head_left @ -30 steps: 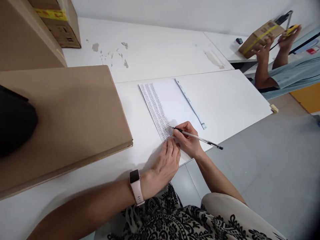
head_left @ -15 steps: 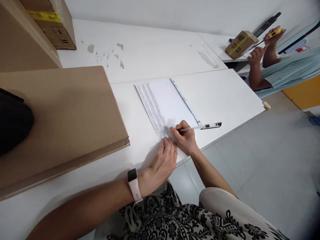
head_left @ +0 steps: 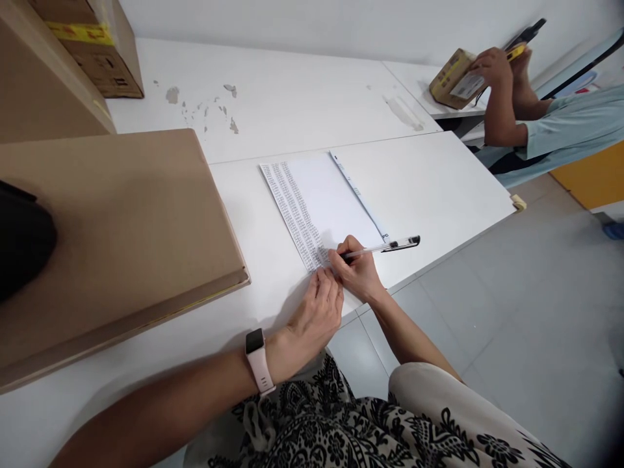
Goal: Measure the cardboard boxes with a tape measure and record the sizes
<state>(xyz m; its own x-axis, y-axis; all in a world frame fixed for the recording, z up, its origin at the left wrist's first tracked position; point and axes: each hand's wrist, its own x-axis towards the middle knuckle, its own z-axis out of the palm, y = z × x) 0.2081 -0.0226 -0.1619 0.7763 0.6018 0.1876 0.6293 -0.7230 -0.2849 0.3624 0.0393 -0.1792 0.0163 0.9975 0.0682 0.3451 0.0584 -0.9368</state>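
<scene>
While right hand (head_left: 357, 272) pinches pen (head_left: 381, 247), left hand (head_left: 316, 312) flat, unclenched, perhaps on paper (head_left: 319, 201) edge

Carton (head_left: 117, 214) bars the left; room right of the paper (head_left: 319, 188).

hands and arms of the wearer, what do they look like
Left hand: ungloved, with a watch at the wrist, its dark face rectangular, its slotted strap pale pink. Right hand: ungloved, wrist bare. No sleeves in view.

my pen (head_left: 380, 248) looks clear, glossy plastic; my paper (head_left: 318, 188) smooth, matt; the desk (head_left: 419, 188) mostly smooth; the box (head_left: 117, 208) matt cardboard.
</scene>
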